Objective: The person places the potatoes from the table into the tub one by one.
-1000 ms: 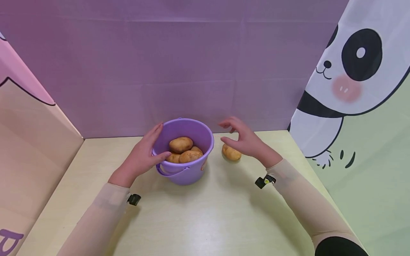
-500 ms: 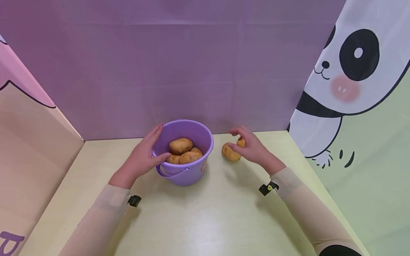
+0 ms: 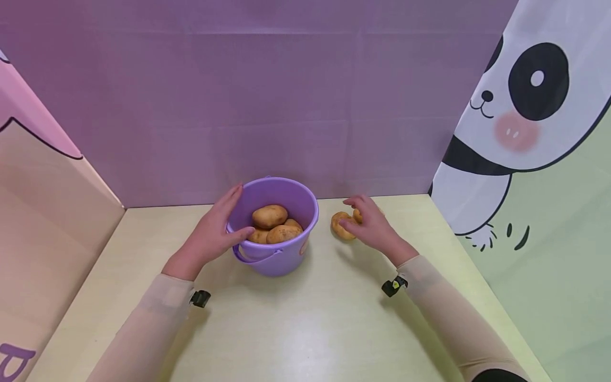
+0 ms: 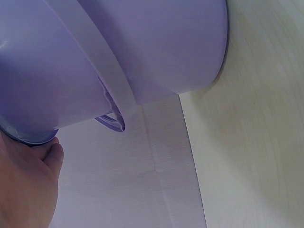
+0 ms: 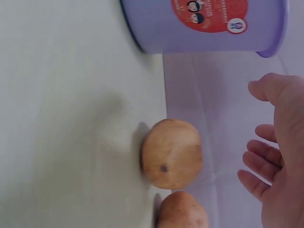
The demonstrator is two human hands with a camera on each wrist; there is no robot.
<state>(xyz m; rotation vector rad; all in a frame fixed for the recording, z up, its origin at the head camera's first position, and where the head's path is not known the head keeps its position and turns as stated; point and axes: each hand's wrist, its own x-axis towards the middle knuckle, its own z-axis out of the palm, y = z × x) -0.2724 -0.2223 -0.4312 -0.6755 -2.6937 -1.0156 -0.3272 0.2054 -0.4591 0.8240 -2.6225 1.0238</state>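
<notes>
A purple bucket (image 3: 281, 265) stands upright near the back of the table, with several potatoes (image 3: 270, 216) inside. My left hand (image 3: 213, 233) holds its left rim, the thumb reaching over the edge and the fingers along the far side. In the left wrist view, the bucket's wall (image 4: 156, 42) fills much of the picture. Two potatoes lie right of the bucket: a nearer potato (image 3: 340, 227) and one behind it (image 3: 357, 216), partly hidden by my right hand (image 3: 376, 225). That hand hovers over them, fingers loosely bent, and the right wrist view shows a gap between it and the nearer potato (image 5: 172, 154).
A purple backdrop (image 3: 286, 95) rises directly behind the table (image 3: 296, 329). A panda-printed panel (image 3: 539, 212) borders the right side, and a pink and beige panel (image 3: 43, 223) the left. The bucket's handle (image 3: 258, 260) hangs down its front.
My right hand has moved right and lower over the potatoes, bringing the second one into sight. The left hand and the bucket stay in place.
</notes>
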